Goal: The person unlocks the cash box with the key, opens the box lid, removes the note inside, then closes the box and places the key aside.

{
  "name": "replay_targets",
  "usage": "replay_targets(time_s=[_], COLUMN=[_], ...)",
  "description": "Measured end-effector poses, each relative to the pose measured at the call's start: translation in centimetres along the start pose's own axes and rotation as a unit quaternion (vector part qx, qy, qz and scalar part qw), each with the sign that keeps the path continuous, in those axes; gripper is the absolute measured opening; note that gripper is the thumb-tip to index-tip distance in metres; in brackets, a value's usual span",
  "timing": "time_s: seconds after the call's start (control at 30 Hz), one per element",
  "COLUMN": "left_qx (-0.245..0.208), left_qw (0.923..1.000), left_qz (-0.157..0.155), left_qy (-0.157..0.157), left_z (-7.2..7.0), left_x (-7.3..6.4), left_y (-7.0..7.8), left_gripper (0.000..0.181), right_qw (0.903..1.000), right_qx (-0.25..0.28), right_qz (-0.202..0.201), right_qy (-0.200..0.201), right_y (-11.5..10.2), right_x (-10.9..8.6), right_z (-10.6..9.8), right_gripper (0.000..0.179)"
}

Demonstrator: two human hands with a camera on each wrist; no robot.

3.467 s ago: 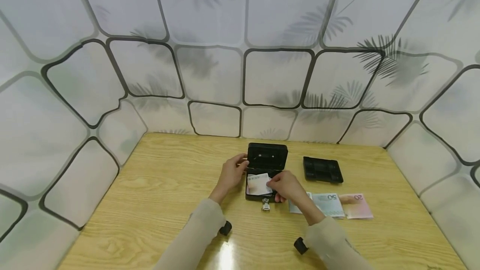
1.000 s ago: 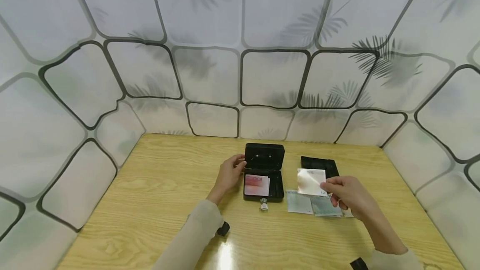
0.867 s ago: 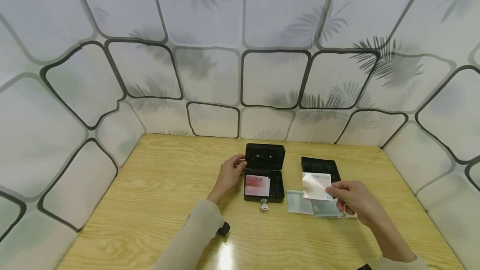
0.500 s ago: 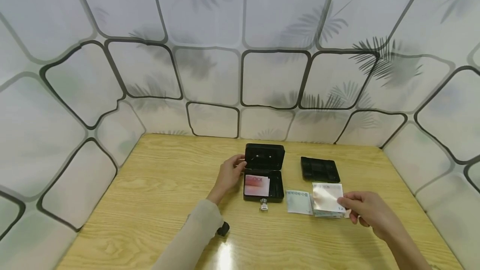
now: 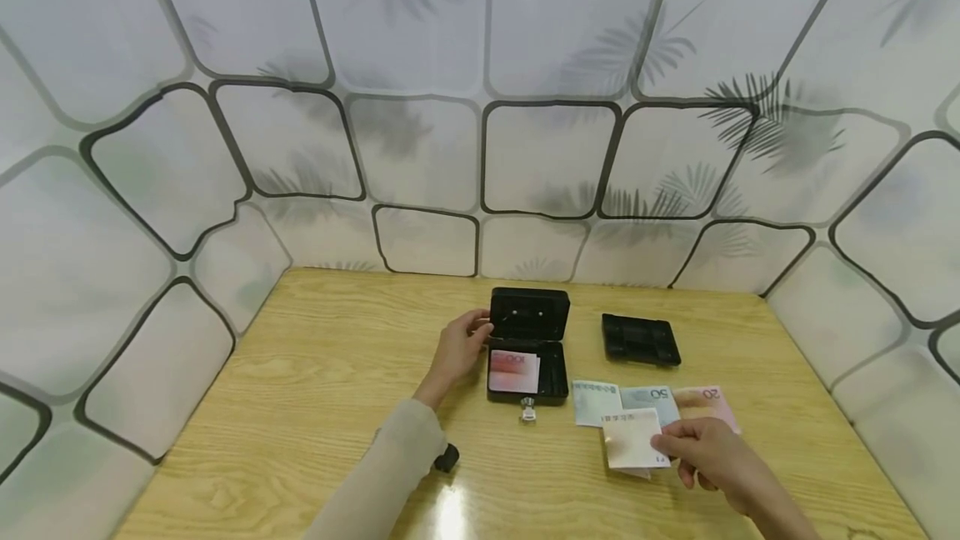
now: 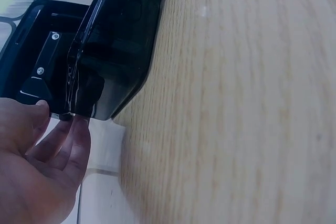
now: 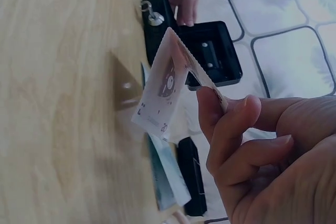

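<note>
A small black cash box (image 5: 555,369) stands on the table with its lid (image 5: 529,313) raised. My left hand (image 5: 456,350) holds the lid's left edge near the hinge; in the left wrist view the thumb (image 6: 41,109) lies on its inner side, fingers behind. Pink 100 banknotes (image 5: 513,372) lie in the box's left part. My right hand (image 5: 712,450) pinches a folded, pale banknote (image 5: 633,438) by its edge, over the near side of the laid-out notes. In the right wrist view this banknote (image 7: 160,85) hangs partly unfolded, like a tent.
Right of the box lie a pale green banknote (image 5: 596,402), a blue-green 50 note (image 5: 648,401) and a pink 20 note (image 5: 708,402) in a row. Behind them is a black tray (image 5: 640,340). A key ring (image 5: 528,411) hangs at the box's front lock. A patterned curtain (image 5: 420,148) surrounds the table.
My right hand has taken the pale banknote out of the box and carried it right, then nearer to me, uncovering the 50 and 20 notes. The left hand has stayed at the lid.
</note>
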State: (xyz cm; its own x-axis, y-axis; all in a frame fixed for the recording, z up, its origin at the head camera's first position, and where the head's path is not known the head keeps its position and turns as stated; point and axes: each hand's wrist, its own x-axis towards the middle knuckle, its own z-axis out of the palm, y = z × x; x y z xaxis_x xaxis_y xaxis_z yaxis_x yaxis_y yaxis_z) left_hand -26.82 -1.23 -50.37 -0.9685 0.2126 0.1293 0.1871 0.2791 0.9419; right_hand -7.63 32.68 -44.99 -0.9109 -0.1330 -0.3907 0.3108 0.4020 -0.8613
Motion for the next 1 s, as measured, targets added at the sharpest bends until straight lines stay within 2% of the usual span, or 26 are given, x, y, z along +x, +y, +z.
replay_targets(time_s=[0.27, 0.43, 0.57, 0.8, 1.0], left_qx=[-0.005, -0.003, -0.003, -0.005, -0.006], left_qw=[1.0000, 1.0000, 1.0000, 1.0000, 1.0000], left_qz=[0.001, 0.001, 0.000, 0.000, -0.002], left_qy=[-0.002, -0.002, -0.001, 0.002, 0.002], left_z=[0.0, 0.0, 0.0, 0.1, 0.1], left_x=[0.1, 0.0, 0.0, 0.1, 0.0], left_y=[0.0, 0.0, -0.1, -0.2, -0.1], left_gripper=[0.027, 0.028, 0.028, 0.027, 0.027], right_qw=[0.9995, 0.9996, 0.9991, 0.9996, 0.9977], right_qx=[-0.014, -0.001, 0.012, -0.004, -0.028], right_qz=[0.026, 0.006, 0.006, 0.025, 0.058], right_qy=[-0.005, -0.029, -0.040, -0.009, 0.023], right_y=[1.5, 2.1, 2.1, 2.0, 2.3], right_x=[0.7, 1.2, 1.2, 1.2, 0.9], right_z=[2.0, 3.1, 3.7, 4.1, 4.3], right_gripper=[0.027, 0.034, 0.039, 0.031, 0.030])
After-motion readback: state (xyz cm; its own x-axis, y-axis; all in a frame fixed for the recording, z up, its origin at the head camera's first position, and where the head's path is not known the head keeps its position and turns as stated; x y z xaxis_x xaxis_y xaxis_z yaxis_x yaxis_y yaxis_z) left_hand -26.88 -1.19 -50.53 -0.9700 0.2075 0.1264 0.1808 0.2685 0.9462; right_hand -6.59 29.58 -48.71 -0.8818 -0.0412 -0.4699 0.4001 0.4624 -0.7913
